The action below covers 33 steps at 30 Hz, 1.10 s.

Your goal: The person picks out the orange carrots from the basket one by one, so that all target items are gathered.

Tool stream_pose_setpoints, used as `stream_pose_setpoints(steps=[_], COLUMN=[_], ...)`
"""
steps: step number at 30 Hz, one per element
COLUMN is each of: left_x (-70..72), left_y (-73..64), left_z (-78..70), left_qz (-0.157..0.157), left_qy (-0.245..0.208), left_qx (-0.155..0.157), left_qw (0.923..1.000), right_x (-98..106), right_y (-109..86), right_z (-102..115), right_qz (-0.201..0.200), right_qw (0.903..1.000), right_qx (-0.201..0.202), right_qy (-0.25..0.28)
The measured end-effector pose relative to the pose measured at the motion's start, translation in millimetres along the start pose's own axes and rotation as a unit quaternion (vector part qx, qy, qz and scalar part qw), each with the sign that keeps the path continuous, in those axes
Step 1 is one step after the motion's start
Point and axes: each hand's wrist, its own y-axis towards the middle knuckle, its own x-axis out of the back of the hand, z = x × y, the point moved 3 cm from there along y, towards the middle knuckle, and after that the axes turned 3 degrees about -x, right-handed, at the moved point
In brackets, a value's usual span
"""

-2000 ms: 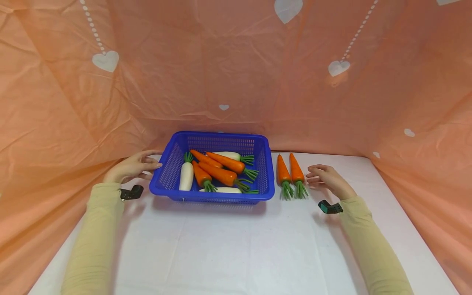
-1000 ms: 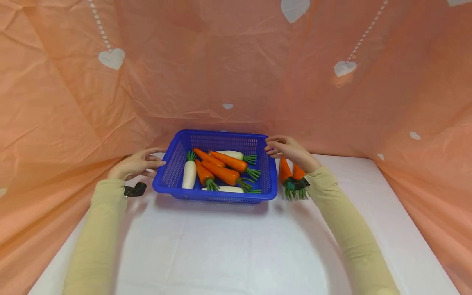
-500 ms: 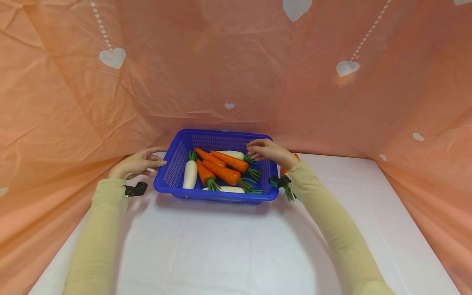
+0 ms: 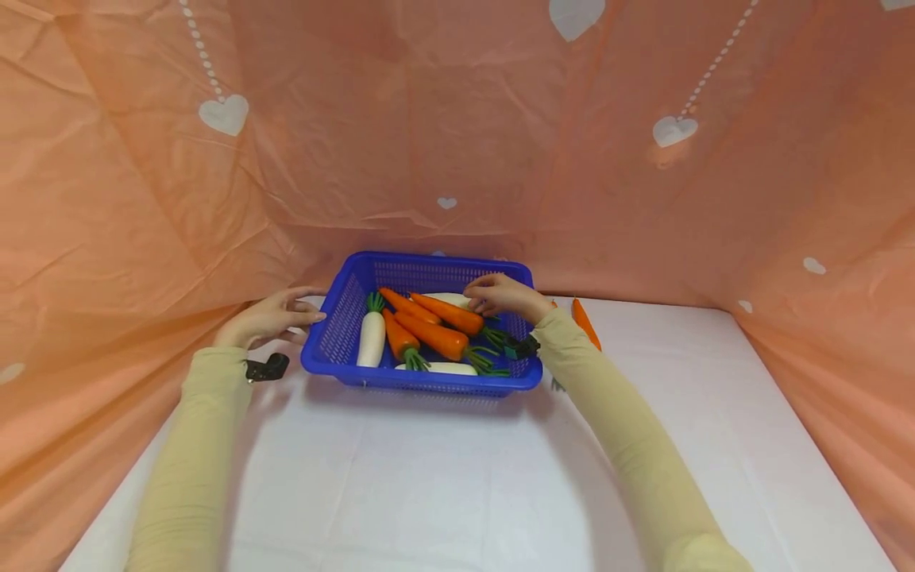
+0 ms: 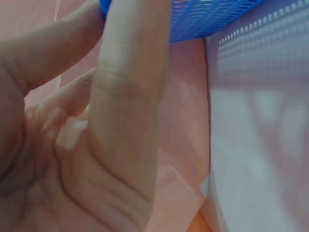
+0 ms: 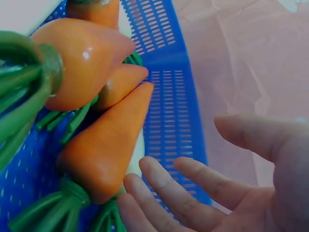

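Wrinkly orange sheeting (image 4: pixel 429 135) on three sides, plastic or cloth, can't really tell, with white hearts (image 4: pixel 225 116) and dotted lines (image 4: pixel 201 49), hanging around a white-covered table (image 4: pixel 407 477). Kinda dim toward the back.

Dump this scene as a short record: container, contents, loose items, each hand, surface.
container: blue basket, upright
contents: four orange carrots, three white radishes
loose_items: two more carrots right of basket, partly hidden by right sleeve
left_hand: left hand at basket's left rim; firmness of contact unclear
right_hand: right hand over basket's back right part, fingers spread, holding nothing
surface: white-covered table
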Motion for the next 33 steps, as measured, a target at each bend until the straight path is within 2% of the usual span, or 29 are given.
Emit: stream_pose_setpoints(steps=[2,4,10,15,21,26,33], left_x=[-0.1,-0.4,1.7,2.8,2.5,2.0,2.0], left_y=[0.6,2.3,6.1,3.9,1.8,0.7,2.0], left_z=[0.3,0.0,-2.3,1.7,1.6,0.9,-0.4], left_qz=[0.002,0.003,0.008,0.011,0.009,0.007,0.007], left_qy=[-0.006,-0.005,0.003,0.004,0.007,0.007,0.006], left_qx=[-0.001,-0.003,-0.004,0.001,-0.002,-0.002,0.002], left_qw=[1.0000,1.0000,1.0000,0.9999,0.9999,0.9999,1.0000], right_x=[-7.1,-7.3,-5.3,-11.0,-15.7,-18.5,-16.9], right_y=[-33.8,-41.0,-20.4,-19.0,-14.5,-16.4,-16.9], right_z=[22.9,25.5,10.4,7.2,6.2,10.6,12.0], right_qz=[0.005,0.012,0.009,0.030,0.038,0.053,0.055], right_qw=[0.9999,0.9999,0.9994,0.9983,0.9966,0.9927,0.9903], right_qx=[0.006,0.002,-0.032,-0.026,-0.041,-0.025,-0.019], right_qy=[-0.011,-0.003,-0.010,-0.043,-0.061,-0.105,-0.126])
